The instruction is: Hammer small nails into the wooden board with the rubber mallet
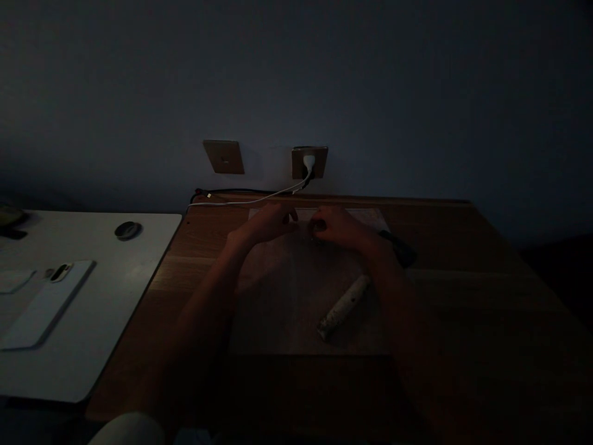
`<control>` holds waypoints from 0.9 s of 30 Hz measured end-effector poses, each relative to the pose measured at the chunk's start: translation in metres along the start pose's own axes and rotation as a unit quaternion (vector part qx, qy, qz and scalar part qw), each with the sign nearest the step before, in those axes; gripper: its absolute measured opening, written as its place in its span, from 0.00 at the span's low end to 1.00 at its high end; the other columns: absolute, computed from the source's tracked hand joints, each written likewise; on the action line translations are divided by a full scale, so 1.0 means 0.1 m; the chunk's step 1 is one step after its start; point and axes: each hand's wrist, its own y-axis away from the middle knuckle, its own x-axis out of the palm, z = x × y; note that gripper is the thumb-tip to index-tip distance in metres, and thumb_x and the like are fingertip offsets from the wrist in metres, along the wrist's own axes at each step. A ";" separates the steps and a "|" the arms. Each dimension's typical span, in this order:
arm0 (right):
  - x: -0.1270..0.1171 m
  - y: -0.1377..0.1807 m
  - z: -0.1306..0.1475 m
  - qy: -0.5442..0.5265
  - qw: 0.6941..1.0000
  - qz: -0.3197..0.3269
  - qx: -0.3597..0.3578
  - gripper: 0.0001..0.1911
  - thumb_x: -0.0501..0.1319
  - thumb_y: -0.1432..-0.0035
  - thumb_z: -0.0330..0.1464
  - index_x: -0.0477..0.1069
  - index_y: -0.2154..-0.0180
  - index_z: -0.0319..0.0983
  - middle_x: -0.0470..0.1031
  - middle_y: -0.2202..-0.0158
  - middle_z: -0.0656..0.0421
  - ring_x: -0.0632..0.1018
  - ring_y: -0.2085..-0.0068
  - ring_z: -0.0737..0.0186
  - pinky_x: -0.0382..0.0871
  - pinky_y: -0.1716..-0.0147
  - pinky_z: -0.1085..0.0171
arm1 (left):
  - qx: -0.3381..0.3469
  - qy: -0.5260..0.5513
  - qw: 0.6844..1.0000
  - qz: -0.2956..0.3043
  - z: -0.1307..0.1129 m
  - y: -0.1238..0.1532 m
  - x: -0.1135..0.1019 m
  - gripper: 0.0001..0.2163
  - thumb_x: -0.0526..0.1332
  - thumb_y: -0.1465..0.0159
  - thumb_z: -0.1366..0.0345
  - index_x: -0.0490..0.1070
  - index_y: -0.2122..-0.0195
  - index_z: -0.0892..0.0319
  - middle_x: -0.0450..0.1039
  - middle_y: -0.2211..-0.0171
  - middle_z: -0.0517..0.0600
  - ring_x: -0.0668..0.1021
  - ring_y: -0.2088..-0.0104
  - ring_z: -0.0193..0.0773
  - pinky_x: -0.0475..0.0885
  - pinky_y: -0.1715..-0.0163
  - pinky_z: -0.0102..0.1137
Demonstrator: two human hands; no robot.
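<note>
The scene is very dark. My left hand [271,224] and my right hand [340,227] meet at the far part of a pale sheet [287,309] spread on a brown wooden table [463,278]. Fingers of both hands are curled together around something small and dark between them that I cannot make out. A pale, speckled cylinder [343,306] lies on the sheet near my right forearm. A dark object [399,248] lies just right of my right wrist.
A white table [106,321] at the left holds a white phone [46,303] and a small round dark object [127,230]. On the wall are a switch plate [223,156] and a socket with a white plug [309,162]; its cable runs left along the table's back edge.
</note>
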 end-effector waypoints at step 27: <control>-0.14 0.18 -0.25 0.134 0.974 -0.014 0.180 0.10 0.63 0.39 0.34 0.82 0.65 0.37 0.82 0.59 0.49 0.81 0.58 0.54 0.68 0.62 0.63 | -0.010 -0.021 0.999 0.029 0.03 0.01 0.03 0.12 0.62 0.34 0.60 0.79 0.54 0.58 0.81 0.63 0.53 0.81 0.65 0.41 0.72 0.61 0.31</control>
